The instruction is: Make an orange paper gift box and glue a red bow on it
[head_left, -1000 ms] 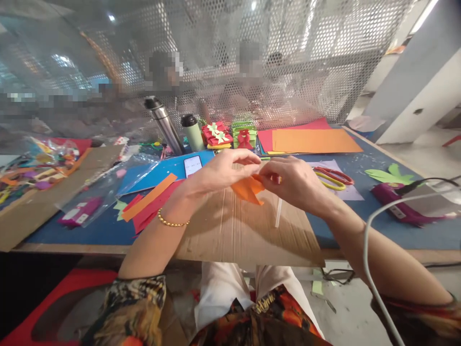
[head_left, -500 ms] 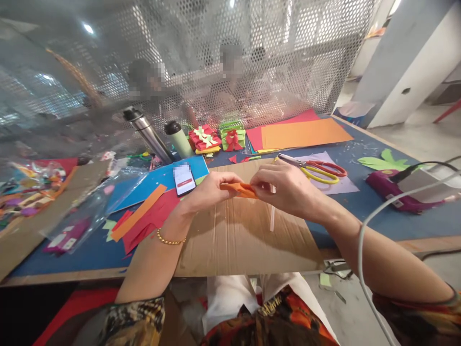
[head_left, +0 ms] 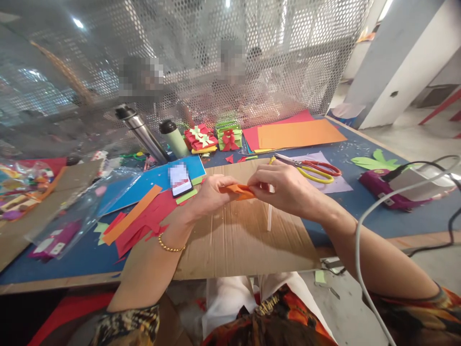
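Observation:
Between both hands I hold a small folded piece of orange paper above a cardboard sheet. My left hand pinches its left end, and my right hand pinches its right end. Below the right hand a thin white stick points down toward the cardboard; its upper part is hidden, so I cannot tell whether the hand holds it. Scissors with red and yellow handles lie on lilac paper, just beyond my right hand. A phone rests to the left of my left hand.
Red paper strips and a blue board are on the left. At the back stand a steel flask, a green bottle and paper bow pieces. Orange sheets lie behind. A white cable crosses my right forearm.
The view has shifted slightly, so the table things sit a little further left. Both hands keep their pinch on the orange paper, which has turned only a little.

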A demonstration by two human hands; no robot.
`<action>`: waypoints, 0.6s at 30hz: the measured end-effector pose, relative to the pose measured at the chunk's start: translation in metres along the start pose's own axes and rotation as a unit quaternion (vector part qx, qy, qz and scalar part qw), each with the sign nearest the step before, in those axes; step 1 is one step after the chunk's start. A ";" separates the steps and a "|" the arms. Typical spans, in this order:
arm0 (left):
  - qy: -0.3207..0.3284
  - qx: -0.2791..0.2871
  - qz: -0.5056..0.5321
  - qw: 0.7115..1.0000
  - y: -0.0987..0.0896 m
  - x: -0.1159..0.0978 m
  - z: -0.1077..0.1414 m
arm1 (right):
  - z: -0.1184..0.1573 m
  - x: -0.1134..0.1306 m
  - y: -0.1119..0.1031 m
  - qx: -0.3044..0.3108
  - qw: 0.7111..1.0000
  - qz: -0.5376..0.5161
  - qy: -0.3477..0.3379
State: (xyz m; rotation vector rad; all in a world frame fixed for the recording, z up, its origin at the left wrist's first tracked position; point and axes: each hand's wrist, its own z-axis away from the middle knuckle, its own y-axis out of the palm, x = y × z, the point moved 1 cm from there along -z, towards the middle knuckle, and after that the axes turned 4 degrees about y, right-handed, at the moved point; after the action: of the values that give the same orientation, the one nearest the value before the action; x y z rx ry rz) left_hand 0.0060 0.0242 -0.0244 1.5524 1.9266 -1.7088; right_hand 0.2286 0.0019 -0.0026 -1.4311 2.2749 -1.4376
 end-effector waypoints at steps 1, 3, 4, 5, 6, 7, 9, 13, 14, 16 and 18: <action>0.010 -0.006 -0.021 1.000 0.000 0.001 0.000 | 0.000 0.000 0.000 0.003 1.000 -0.004 0.001; 0.023 -0.015 -0.051 0.998 -0.001 0.003 0.000 | 0.000 0.000 0.000 0.008 1.000 -0.020 0.006; 0.026 -0.019 -0.058 0.998 -0.001 0.004 -0.001 | 0.000 0.000 -0.001 0.008 0.999 -0.030 0.010; 0.029 -0.022 -0.061 0.997 -0.002 0.004 -0.001 | -0.001 0.000 -0.002 0.007 0.999 -0.042 0.013; 0.031 -0.025 -0.062 0.997 -0.002 0.004 -0.001 | -0.001 -0.001 -0.004 0.006 0.998 -0.055 0.017; 0.032 -0.027 -0.061 0.997 -0.002 0.004 -0.001 | -0.001 -0.002 -0.007 0.001 0.997 -0.068 0.023; 0.033 -0.034 -0.063 0.997 -0.002 0.004 -0.002 | -0.002 -0.007 -0.017 -0.022 0.995 -0.082 0.042; 0.043 -0.046 -0.096 0.993 -0.003 0.006 -0.001 | -0.002 -0.033 -0.043 -0.104 0.988 -0.030 0.113; 0.048 -0.050 -0.101 0.993 -0.003 0.007 0.000 | -0.002 -0.041 -0.049 -0.115 0.984 0.000 0.139; 0.052 -0.063 -0.099 0.992 -0.003 0.011 0.001 | 0.001 -0.060 -0.057 -0.123 0.971 0.049 0.197; 0.051 -0.082 -0.095 0.991 -0.003 0.016 0.002 | 0.004 -0.076 -0.057 -0.094 0.961 0.077 0.249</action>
State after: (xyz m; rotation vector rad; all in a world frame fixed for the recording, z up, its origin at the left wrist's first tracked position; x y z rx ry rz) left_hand -0.0048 0.0326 -0.0341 1.4643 2.2684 -1.5159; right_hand 0.3106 0.0491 0.0096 -0.9739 2.8129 -1.7240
